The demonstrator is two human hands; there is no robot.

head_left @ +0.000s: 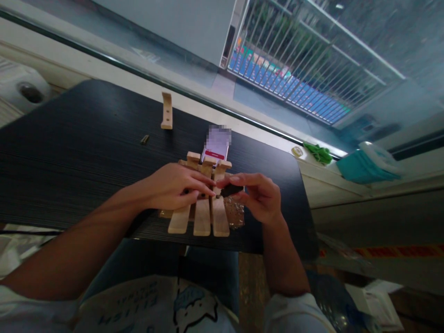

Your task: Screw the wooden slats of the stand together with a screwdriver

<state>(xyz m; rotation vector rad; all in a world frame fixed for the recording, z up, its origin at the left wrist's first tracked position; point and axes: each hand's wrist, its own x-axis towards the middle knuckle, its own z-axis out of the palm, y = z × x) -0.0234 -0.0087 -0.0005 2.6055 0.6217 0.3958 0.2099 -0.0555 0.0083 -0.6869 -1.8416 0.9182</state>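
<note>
Three light wooden hook-shaped pieces [202, 221] lie side by side near the table's front edge, across a wooden crosspiece that is mostly hidden. My left hand [176, 187] rests over the left and middle pieces with its fingers stretched out, the fingertips reaching the right one. In my right hand [260, 196] is a small dark tool [231, 189], pinched between thumb and fingers. The tool's tip points down and left at the right-hand piece; its exact kind is unclear. Under the pieces lies crinkled clear plastic wrap [236, 215] over something brown.
A loose wooden hook piece [167, 113] with two holes stands at the table's back, with a few small screws [144, 138] nearby. A lit phone [218, 141] lies behind the wood. On the right sill are a green cloth [318, 153] and a teal container [367, 164].
</note>
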